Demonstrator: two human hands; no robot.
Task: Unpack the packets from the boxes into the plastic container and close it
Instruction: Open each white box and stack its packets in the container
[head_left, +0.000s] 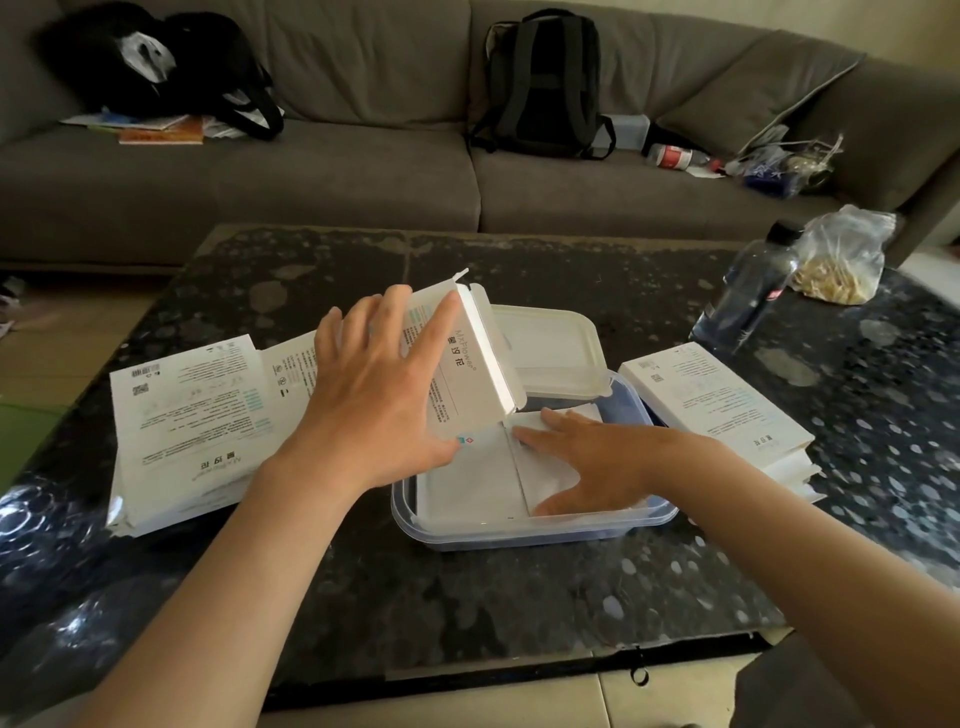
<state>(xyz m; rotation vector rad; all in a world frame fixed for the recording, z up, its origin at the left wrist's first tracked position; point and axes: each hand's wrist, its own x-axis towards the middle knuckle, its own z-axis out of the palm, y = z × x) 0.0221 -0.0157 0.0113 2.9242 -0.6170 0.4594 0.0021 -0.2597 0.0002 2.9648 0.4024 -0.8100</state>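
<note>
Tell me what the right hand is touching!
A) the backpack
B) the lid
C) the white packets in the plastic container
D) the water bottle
C: the right hand lies flat on the white packets inside the plastic container, while the left hand holds a white box tilted above it.

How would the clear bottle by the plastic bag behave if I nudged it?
The bottle stands tall and narrow, so it would probably tip easily. Being round, it would likely roll once down. Its smooth plastic may slide on the glossy table.
</note>
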